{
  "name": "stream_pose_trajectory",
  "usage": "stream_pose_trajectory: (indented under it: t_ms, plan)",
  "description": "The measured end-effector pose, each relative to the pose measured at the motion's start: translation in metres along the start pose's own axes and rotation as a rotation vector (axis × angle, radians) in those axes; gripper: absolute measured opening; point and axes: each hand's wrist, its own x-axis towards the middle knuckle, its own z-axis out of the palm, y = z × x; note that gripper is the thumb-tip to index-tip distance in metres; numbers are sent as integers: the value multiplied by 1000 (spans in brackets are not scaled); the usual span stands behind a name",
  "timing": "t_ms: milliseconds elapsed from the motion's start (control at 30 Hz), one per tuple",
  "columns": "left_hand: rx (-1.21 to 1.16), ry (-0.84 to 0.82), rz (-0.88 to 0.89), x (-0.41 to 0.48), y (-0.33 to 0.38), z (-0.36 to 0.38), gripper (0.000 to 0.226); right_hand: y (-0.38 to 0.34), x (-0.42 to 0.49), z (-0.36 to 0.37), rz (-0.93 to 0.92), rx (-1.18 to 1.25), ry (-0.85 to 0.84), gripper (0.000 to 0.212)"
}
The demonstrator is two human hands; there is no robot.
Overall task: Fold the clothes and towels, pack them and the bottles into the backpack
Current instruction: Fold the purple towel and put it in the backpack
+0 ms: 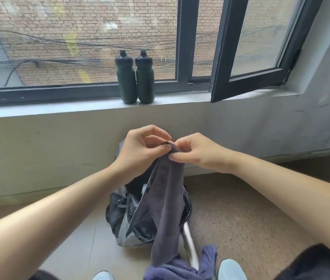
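I am at the folding step, with one towel (166,195) in hand. My left hand (140,146) and my right hand (198,152) are held close together at the top of it, each with thumb and fingers curled to pinch the upper edge. The dark grey cloth hangs down from that pinch in a long, loosely gathered strip. It hangs in front of the backpack (119,211), which stands open on the floor (241,209) against the wall below the window. The lower end of the towel reaches a blue garment (172,269) lying crumpled near my feet; I cannot tell whether the two touch or only overlap in my view.

The bottles (126,81) stand upright side by side on the windowsill (59,107), touching or nearly so, well apart from the backpack, so I judge the packing is far from done.

Next, I think, I need to draw my hands apart along the edge to find both corners and spread the towel flat, since bunched like this it cannot be folded neatly. After that it can be halved and lowered into the open mouth of the backpack
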Motion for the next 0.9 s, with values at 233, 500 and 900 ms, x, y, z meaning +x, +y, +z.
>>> stream_pose_trajectory:
  t_ms: [233, 500, 900]
  plan:
    - [197, 34, 71, -4, -15, -3, 27, 3, 2, -1, 45, 234, 143, 35]
    - [312, -73, 29, -6, -41, 6, 35, 1, 0, -14, 79, 430, 229, 35]
    - [605, -229, 90, 0, -66, 17, 29, 2, -5, -33, -65, 522, 311, 14]
